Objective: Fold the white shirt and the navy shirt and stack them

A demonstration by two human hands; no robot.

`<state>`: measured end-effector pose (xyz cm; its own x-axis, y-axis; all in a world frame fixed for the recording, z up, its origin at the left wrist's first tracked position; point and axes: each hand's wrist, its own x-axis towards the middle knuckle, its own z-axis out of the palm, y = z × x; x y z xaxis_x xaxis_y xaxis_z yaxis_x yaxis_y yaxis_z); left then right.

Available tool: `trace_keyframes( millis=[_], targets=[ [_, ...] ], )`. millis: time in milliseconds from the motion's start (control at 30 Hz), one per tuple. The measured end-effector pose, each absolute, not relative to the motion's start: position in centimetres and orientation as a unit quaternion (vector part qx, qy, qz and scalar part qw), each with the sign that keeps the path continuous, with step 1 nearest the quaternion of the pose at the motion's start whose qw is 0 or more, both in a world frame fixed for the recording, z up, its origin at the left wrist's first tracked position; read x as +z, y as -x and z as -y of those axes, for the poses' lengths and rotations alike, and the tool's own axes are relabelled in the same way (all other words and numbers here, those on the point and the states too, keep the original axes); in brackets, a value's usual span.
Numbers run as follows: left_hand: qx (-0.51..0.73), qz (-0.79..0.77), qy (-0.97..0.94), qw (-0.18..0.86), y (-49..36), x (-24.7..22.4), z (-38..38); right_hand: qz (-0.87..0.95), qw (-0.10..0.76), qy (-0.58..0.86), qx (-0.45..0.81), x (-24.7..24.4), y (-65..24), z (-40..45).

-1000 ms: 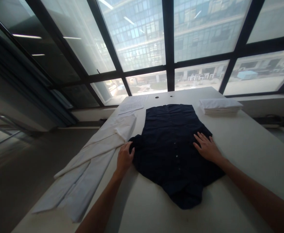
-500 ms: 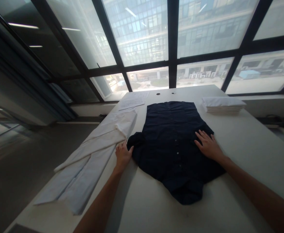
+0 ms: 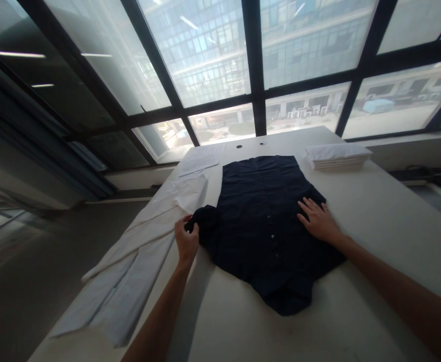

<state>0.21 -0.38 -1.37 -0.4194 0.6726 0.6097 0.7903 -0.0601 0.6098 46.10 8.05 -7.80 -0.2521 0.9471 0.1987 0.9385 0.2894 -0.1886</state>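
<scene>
A dark navy button-up shirt [image 3: 258,201] lies spread on the white table [image 3: 378,241], its collar end toward me and a row of small buttons down its middle. At the shirt's left side, my left hand [image 3: 187,239] pinches the end of a bunched sleeve [image 3: 206,219], lifted a little off the tabletop. My right hand [image 3: 318,219] rests flat on the right part of the shirt, fingers spread and holding nothing.
White garments [image 3: 148,241] lie along the table's left edge. Behind them are printed paper sheets [image 3: 201,160]. A folded white stack [image 3: 337,156] sits at the back right. Large windows [image 3: 220,60] rise beyond the table's far edge.
My left hand has closed on the sleeve end and drawn it slightly left and up. My right hand stays flat on the shirt. The whole view has shifted a little.
</scene>
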Motion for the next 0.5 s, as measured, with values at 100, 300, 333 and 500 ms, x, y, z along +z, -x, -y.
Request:
trace_keyframes(
  millis=[100, 300, 333, 500],
  targets=[
    [-0.514, 0.663, 0.543, 0.038, -2.3, 0.3, -0.6, 0.791, 0.147, 0.593, 0.018, -7.9, -46.1, -8.1],
    [-0.51, 0.555, 0.626, -0.202, -6.2, 1.4, -2.7, 0.79, 0.15, 0.594, 0.018, -7.8, -46.1, -8.0],
    [-0.501, 0.557, 0.632, -0.2, -6.3, 1.2, -2.9, 0.79, 0.148, 0.595, 0.019, -7.7, -46.0, -8.0],
    [-0.359, 0.587, 0.721, -0.084, -5.7, -1.0, -3.0, 0.789, 0.144, 0.596, 0.017, -7.4, -45.9, -7.8]
  ],
)
